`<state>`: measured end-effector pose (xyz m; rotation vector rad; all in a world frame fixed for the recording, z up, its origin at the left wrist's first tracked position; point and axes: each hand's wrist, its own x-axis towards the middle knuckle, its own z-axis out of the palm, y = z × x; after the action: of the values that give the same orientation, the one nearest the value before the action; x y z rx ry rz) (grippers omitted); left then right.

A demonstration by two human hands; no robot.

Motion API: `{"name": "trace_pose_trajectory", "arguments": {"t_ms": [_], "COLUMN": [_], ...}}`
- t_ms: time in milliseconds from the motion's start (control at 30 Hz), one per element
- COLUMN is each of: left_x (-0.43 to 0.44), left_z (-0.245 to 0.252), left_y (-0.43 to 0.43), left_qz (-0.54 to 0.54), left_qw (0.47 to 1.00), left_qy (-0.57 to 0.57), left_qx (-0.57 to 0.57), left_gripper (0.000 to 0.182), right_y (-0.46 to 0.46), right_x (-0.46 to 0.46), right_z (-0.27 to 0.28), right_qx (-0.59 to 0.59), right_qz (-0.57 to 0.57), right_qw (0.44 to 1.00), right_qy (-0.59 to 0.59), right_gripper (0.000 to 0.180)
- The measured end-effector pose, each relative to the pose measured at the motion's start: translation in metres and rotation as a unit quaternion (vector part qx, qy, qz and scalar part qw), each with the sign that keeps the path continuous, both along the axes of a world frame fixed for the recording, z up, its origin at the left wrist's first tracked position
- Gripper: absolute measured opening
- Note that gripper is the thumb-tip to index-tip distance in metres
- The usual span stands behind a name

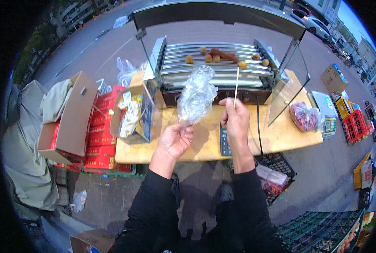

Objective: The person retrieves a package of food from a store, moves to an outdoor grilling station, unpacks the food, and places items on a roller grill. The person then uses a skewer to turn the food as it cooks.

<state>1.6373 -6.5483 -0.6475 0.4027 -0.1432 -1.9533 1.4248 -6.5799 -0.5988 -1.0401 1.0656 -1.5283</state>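
My left hand (177, 139) holds a crumpled clear plastic bag (197, 95) upright in front of a metal roller grill (181, 70). To its right, my right hand (237, 118) grips a thin wooden skewer (237, 85) that points up toward the grill. At the skewer's far end is a small yellowish piece of food (242, 64); whether it is pierced, I cannot tell. Several round golden balls and reddish-brown sausages (224, 55) lie on the rollers. A black calculator (225, 142) rests on the wooden table (203, 148), partly behind my right wrist.
An open carton (145, 120) with a white fork stands at the table's left end, beside stacked red boxes (101, 136). A tied bag of red items (305, 117) sits at the right. A black cable (259, 126) crosses the table. Glass panels flank the grill. A black crate (281, 164) stands below.
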Motion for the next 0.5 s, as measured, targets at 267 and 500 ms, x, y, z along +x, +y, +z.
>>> {"name": "trace_pose_trajectory", "arguments": {"t_ms": [267, 500], "left_x": [-0.011, -0.021], "left_z": [-0.063, -0.075], "left_y": [0.057, 0.075], "left_qz": [0.053, -0.074], "left_qw": [0.996, 0.996], "left_qy": [-0.043, 0.015], "left_qx": [0.054, 0.054], "left_gripper": [0.035, 0.039], "right_y": [0.095, 0.080], "right_x": [0.026, 0.041], "right_z": [-0.047, -0.060], "right_qx": [-0.032, -0.007], "right_qz": [-0.083, -0.043], "right_qw": [0.992, 0.996], "right_qy": [0.086, 0.078], "right_gripper": [0.028, 0.031]}}
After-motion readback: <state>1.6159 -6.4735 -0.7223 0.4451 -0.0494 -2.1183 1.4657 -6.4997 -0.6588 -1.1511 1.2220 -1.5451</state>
